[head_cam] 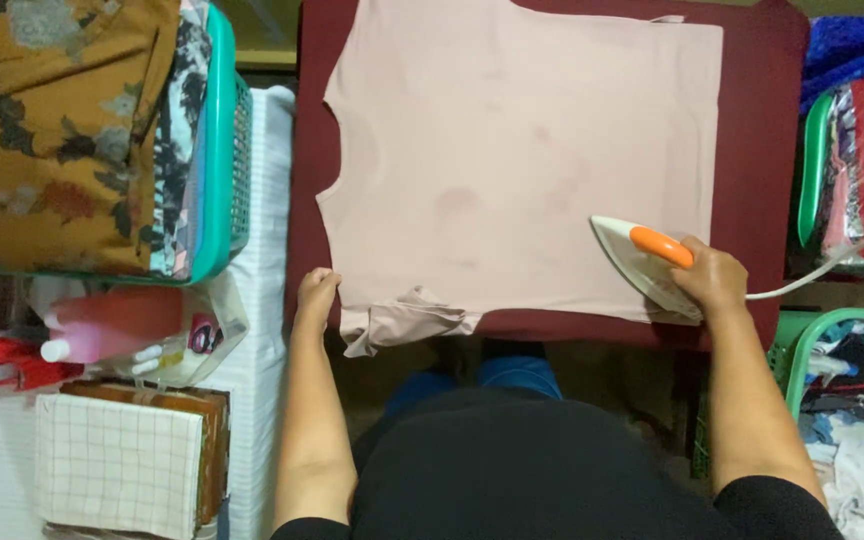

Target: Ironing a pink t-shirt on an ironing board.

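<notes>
A pale pink shirt [512,150] lies spread flat on the dark red ironing board [762,130], its lower hem near the person and one corner bunched and hanging just over the board's near edge. The right hand [714,278] has its grip wrapped tight round the orange handle of a white iron [642,262], which rests on the shirt's lower right corner; a white cord [822,265] trails off to the right. The left hand [315,298] lies at the shirt's lower left edge, fingers curled, touching the cloth beside the bunched corner; whether it pinches the fabric I cannot tell.

At the left, a teal laundry basket [220,150] is heaped with folded clothes, a mustard floral fabric [52,130] on top. Below it, a pink spray bottle [112,322] lies on its side, near a checked cloth [117,465]. At the right, a green basket [814,170] holds red and patterned clothes, and another green basket [802,350] below it holds a jumble of dark and white garments.
</notes>
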